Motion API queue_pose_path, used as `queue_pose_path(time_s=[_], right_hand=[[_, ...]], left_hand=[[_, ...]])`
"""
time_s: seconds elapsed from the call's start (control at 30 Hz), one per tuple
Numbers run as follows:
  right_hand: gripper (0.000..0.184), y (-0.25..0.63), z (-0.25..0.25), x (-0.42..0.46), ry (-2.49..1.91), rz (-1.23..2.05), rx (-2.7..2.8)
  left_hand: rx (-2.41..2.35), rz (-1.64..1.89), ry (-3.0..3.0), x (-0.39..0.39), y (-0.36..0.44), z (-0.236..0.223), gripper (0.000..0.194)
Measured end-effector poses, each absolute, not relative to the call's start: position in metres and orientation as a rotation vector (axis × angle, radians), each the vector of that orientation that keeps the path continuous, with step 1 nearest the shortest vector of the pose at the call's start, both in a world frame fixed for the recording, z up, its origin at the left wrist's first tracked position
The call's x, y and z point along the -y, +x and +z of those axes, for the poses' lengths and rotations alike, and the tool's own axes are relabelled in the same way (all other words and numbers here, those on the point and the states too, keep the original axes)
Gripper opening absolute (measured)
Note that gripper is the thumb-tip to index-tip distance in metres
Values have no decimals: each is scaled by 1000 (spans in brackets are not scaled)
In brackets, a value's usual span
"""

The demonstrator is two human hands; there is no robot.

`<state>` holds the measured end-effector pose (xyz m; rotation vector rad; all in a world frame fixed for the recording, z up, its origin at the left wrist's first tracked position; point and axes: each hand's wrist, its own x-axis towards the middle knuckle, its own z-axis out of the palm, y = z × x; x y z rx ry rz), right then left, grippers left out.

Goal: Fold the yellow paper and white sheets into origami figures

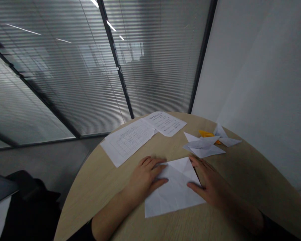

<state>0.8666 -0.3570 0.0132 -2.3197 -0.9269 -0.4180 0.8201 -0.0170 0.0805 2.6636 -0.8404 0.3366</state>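
Note:
A white sheet of paper (pixel 177 190) with crease lines lies on the table in front of me. My left hand (pixel 147 174) rests at its upper left edge, fingers stretched and apart, thumb and a fingertip on the paper. My right hand (pixel 207 182) is at the right edge, its thumb on the sheet and its fingers reaching to the top right corner. Between thumb and fingers of the right hand there is a wide gap. Just beyond that hand lies a folded white paper shape (pixel 203 147) with pointed ends.
Behind it are a yellow folded paper (pixel 206 134) and another white folded paper (pixel 229 141). Printed sheets (pixel 130 140) lie at the far left of the round wooden table (pixel 90 190). A wall (pixel 261 83) stands at right, glass with blinds (pixel 160 77) behind, a dark chair (pixel 32 201) at left.

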Motion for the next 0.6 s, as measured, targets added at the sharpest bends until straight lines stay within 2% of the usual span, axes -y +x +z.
queue_pose_path(time_s=[0.07, 0.27, 0.37, 0.5, 0.6], right_hand=[[95, 867, 14, 356, -2300, -423, 913], [77, 866, 16, 356, -2308, -466, 940], [64, 864, 26, 355, -2287, -379, 1107], [61, 857, 45, 352, -2200, -134, 1374], [62, 854, 51, 351, -2180, -74, 1431]], left_hand=[[821, 371, 2700, 17, 821, 80, 22], [905, 296, 2655, 21, 817, 86, 23], [912, 286, 2647, 22, 816, 87, 25], [925, 289, 2640, 20, 817, 84, 28], [792, 353, 2673, 16, 819, 79, 33]])
